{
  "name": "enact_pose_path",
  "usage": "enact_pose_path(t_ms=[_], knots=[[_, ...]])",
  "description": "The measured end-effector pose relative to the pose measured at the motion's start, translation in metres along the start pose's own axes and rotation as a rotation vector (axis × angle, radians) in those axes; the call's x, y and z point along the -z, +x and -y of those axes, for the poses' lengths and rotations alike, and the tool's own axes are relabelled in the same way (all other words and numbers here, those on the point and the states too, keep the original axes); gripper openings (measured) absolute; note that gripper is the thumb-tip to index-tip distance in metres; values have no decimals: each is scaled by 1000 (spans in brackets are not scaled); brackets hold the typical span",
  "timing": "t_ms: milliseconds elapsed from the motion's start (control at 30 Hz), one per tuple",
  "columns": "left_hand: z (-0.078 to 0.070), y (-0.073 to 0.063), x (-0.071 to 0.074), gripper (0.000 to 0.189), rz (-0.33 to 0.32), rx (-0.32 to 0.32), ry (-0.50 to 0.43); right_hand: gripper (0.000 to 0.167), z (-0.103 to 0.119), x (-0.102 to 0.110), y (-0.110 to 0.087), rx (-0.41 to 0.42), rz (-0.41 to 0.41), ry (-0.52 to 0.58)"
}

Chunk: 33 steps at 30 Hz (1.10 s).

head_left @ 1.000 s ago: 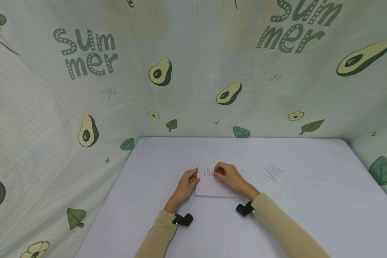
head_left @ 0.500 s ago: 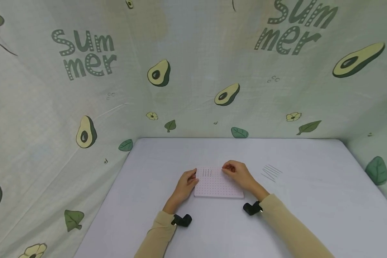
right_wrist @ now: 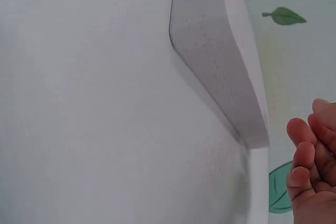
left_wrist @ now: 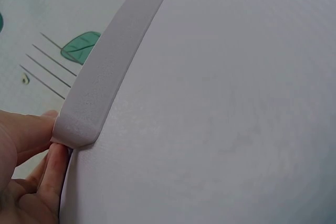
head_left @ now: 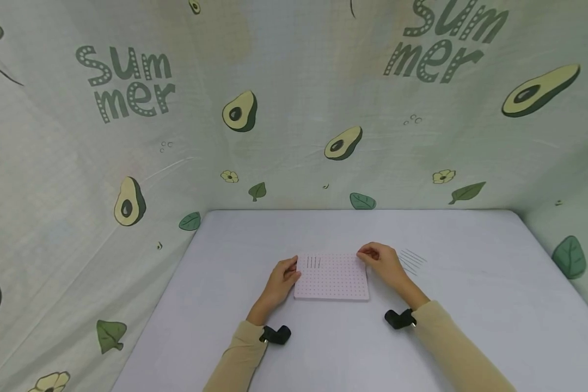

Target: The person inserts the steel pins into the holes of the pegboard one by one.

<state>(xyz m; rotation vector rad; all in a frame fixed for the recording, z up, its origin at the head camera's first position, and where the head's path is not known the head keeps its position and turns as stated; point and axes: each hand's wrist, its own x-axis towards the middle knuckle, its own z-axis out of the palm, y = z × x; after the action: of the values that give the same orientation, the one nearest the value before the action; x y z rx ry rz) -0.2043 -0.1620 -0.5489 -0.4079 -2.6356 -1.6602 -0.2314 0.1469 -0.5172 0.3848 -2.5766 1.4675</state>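
A pale pink pegboard (head_left: 338, 283) with rows of small holes lies flat on the table. My left hand (head_left: 276, 283) grips its left edge, thumb above and fingers beneath at the corner in the left wrist view. Several thin dark metal pins (left_wrist: 48, 70) stand upright in a row near the board's far left corner. Over the far right corner is my right hand (head_left: 382, 264), its fingers loosely curled; nothing shows between the fingertips (right_wrist: 300, 129) in the right wrist view. Just right of that hand lie several loose pins (head_left: 414, 258).
The white table (head_left: 255, 234) reaches back to a hanging cloth (head_left: 294, 98) printed with avocados, leaves and lettering. A black wrist camera (head_left: 399, 319) sits on the right wrist, another wrist camera (head_left: 277, 335) on the left.
My right hand has moved right, from beside the row of standing pins to the board's far right corner. My left hand keeps its grip on the board's left edge.
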Motion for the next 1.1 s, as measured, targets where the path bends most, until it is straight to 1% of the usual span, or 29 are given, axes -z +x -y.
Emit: enact_pose_path(t_ms=[167,367,567,733,900,1100], knots=[[-2,0,1,49,8,10,3,14,-9,12,-4,-32,-54,-36],[-3,0,2,48,8,-8,-9,18,-16,27,-8,-50,-86,-45],[-1,0,1,48,4,-15,2,20,-22,43,-12,-59,-94,-79],[-2,0,1,49,15,-1,-1,21,-27,55,-18,-74,-98,-103],[-2,0,1,49,19,11,-9,22,-32,61,-25,-76,-120,-117],[0,1,1,49,13,23,-4,21,-37,65,-32,-81,-123,-121]])
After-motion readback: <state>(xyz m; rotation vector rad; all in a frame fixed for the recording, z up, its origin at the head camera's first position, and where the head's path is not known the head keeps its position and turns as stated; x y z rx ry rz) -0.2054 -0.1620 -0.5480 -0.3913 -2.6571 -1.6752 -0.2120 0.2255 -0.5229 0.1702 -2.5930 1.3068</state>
